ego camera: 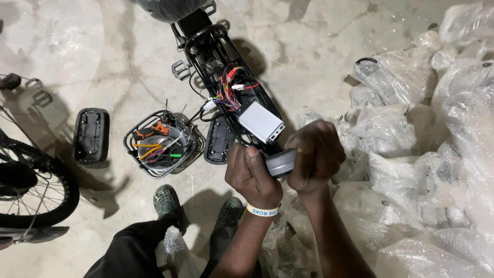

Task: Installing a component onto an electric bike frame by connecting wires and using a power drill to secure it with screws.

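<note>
Gripping a grey sleeve (281, 162) at centre frame, the left hand (252, 175) and right hand (315, 154) each close round one end, fingers curled tight; only the middle of the sleeve shows between them. Just above, the bike frame (216, 56) lies with its cover off: a silver box (260, 121) rests on it, loose coloured wires (229, 87) spilling beside. Two black covers (91, 135) (218, 139) lie on the floor (103, 62), either side of a wire basket (159, 144) of tools. A heap of clear wrap (422, 144) fills the right. By the look of it, opening is done; wiring and covers remain to be closed.
</note>
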